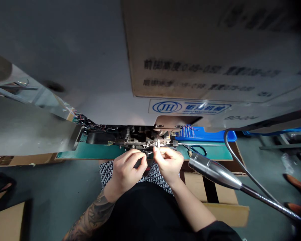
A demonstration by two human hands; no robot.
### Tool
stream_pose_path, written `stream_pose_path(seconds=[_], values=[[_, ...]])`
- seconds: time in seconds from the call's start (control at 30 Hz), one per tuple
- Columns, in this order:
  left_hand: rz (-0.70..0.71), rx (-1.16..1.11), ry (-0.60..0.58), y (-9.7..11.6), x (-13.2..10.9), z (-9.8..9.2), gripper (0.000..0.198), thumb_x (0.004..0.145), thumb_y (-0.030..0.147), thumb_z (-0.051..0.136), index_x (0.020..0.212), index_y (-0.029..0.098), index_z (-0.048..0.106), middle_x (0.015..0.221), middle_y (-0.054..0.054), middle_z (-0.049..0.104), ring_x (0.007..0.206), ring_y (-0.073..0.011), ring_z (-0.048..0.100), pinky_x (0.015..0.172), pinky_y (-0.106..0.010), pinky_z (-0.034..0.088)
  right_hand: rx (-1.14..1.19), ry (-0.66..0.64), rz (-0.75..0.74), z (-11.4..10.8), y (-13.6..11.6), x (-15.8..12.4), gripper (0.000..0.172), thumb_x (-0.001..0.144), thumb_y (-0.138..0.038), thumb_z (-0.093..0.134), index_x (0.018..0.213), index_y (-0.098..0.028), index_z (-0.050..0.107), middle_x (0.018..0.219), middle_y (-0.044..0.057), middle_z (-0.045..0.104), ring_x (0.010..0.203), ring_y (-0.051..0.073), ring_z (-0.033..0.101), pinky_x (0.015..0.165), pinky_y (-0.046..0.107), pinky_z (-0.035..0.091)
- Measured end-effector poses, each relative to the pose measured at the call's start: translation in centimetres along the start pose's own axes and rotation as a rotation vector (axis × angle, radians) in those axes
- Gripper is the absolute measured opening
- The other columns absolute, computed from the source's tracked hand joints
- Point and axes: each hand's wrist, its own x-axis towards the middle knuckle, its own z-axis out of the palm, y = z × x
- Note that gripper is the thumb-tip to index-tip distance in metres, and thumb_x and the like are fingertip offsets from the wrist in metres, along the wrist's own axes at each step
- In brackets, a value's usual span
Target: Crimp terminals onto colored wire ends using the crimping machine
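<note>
The metal mechanism point(157, 143) sits below the lower edge of the machine housing point(102, 67), over the green worktop point(90, 151). The left hand point(126, 169) is on the near side of the mechanism, a little to its left, with thumb and forefinger pinched together; a tiny pale tip shows at those fingers point(142, 164), too small to identify. The right hand point(170, 163) is at the mechanism's near edge, its fingers drawn into a pinch; whether they grip a part, I cannot tell. A thin pale sliver point(150, 153) shows at the mechanism's near side, between the two hands, just beside the right fingertips. Right of the mechanism are black-handled scissors point(203, 149) and a blue tray point(215, 136) with thin wires point(189, 130); a metal lamp point(213, 169) stands to its right too, on the near side.
</note>
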Motion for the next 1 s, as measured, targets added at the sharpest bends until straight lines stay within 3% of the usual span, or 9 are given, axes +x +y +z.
stream_pose_path(seconds=[0.1, 0.2, 0.3, 0.37, 0.47, 0.57, 0.7, 1.0], values=[[0.075, 0.027, -0.001, -0.2, 0.0, -0.4, 0.016, 0.093, 0.002, 0.073, 0.099, 0.017, 0.072, 0.087, -0.004, 0.078, 0.076, -0.0166, 0.074, 0.073, -0.029, 0.061, -0.034, -0.045, -0.096, -0.8, 0.3, -0.1, 0.020, 0.095, -0.023, 0.080, 0.076, -0.020, 0.079, 0.056, -0.004, 0.063, 0.047, 0.012, 0.054, 0.048, 0.027, 0.047], [0.139, 0.031, -0.030, -0.2, 0.0, -1.0, 0.016, 0.091, 0.001, 0.073, 0.098, 0.016, 0.072, 0.086, -0.004, 0.076, 0.073, -0.0174, 0.072, 0.069, -0.030, 0.060, -0.052, -0.208, -0.110, -1.9, 0.2, 0.1, 0.004, 0.095, -0.023, 0.081, 0.092, -0.021, 0.084, 0.061, -0.003, 0.066, 0.051, 0.014, 0.059, 0.055, 0.029, 0.051], [0.168, 0.023, -0.077, 0.0, 0.0, -1.5, 0.015, 0.091, 0.003, 0.071, 0.095, 0.017, 0.071, 0.085, -0.004, 0.076, 0.071, -0.0182, 0.070, 0.066, -0.032, 0.058, -0.021, -0.447, -0.124, -2.8, -0.2, 0.7, 0.018, 0.092, -0.026, 0.086, 0.110, -0.022, 0.085, 0.064, -0.005, 0.068, 0.050, 0.012, 0.057, 0.053, 0.027, 0.049], [0.167, 0.013, -0.103, 0.4, 0.1, -1.8, 0.014, 0.092, 0.004, 0.070, 0.094, 0.018, 0.071, 0.085, -0.004, 0.076, 0.070, -0.0182, 0.069, 0.065, -0.033, 0.057, 0.029, -0.534, -0.159, -3.1, -0.4, 1.0, 0.015, 0.094, -0.024, 0.086, 0.109, -0.024, 0.086, 0.073, -0.003, 0.077, 0.055, 0.012, 0.063, 0.057, 0.026, 0.052], [0.153, -0.010, -0.096, 1.0, 0.2, -2.3, 0.014, 0.092, 0.003, 0.071, 0.095, 0.017, 0.070, 0.085, -0.004, 0.075, 0.072, -0.0171, 0.069, 0.068, -0.032, 0.057, 0.090, -0.501, -0.213, -3.3, -0.5, 1.0, 0.009, 0.098, -0.020, 0.083, 0.104, -0.025, 0.087, 0.088, 0.001, 0.085, 0.066, 0.013, 0.073, 0.064, 0.025, 0.056], [0.142, -0.021, -0.073, 1.7, 0.3, -2.7, 0.014, 0.092, 0.003, 0.071, 0.096, 0.016, 0.069, 0.086, -0.004, 0.075, 0.074, -0.0165, 0.069, 0.071, -0.031, 0.058, 0.119, -0.409, -0.256, -3.2, -0.2, 0.5, 0.006, 0.099, -0.025, 0.083, 0.101, -0.027, 0.088, 0.079, 0.000, 0.082, 0.059, 0.013, 0.067, 0.056, 0.025, 0.051], [0.122, -0.006, -0.060, 2.4, 0.4, -3.0, 0.015, 0.092, 0.003, 0.072, 0.096, 0.017, 0.069, 0.086, -0.003, 0.075, 0.075, -0.0165, 0.070, 0.073, -0.031, 0.060, 0.175, -0.366, -0.263, -2.8, 0.1, -0.1, 0.015, 0.103, -0.036, 0.079, 0.102, -0.026, 0.090, 0.065, -0.001, 0.071, 0.052, 0.013, 0.057, 0.049, 0.026, 0.043], [0.100, -0.002, -0.059, 2.7, 0.6, -3.0, 0.015, 0.093, 0.003, 0.072, 0.098, 0.017, 0.069, 0.086, -0.002, 0.075, 0.076, -0.0160, 0.072, 0.073, -0.030, 0.061, 0.169, -0.347, -0.225, -2.8, 0.2, 0.0, 0.010, 0.100, -0.036, 0.083, 0.104, -0.030, 0.091, 0.066, -0.001, 0.073, 0.051, 0.014, 0.058, 0.047, 0.027, 0.045]])
